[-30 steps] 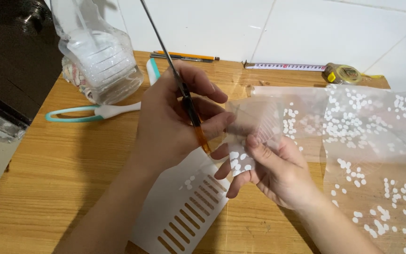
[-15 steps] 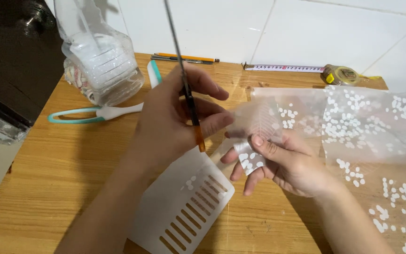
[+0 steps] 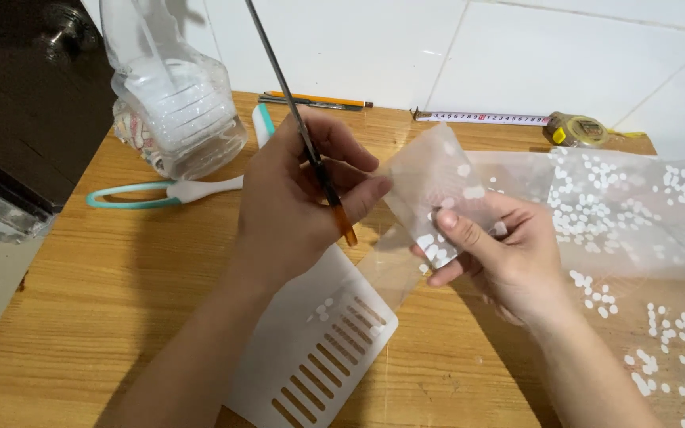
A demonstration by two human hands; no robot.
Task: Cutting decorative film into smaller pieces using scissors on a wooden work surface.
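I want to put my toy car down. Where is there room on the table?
Bare wood lies at the near left of the wooden table, between the teal-handled tool and white slotted plastic panel. The right side is crowded with clear white-dotted plastic film.

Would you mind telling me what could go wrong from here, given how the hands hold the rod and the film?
1. The left hand grips a thin rod whose orange tip sits close to the right hand's fingers; a slip might poke them.
2. The film is thin and pinched by the right hand; the tip might tear it.
3. The loose sheet trails toward the tape measure and might snag it.
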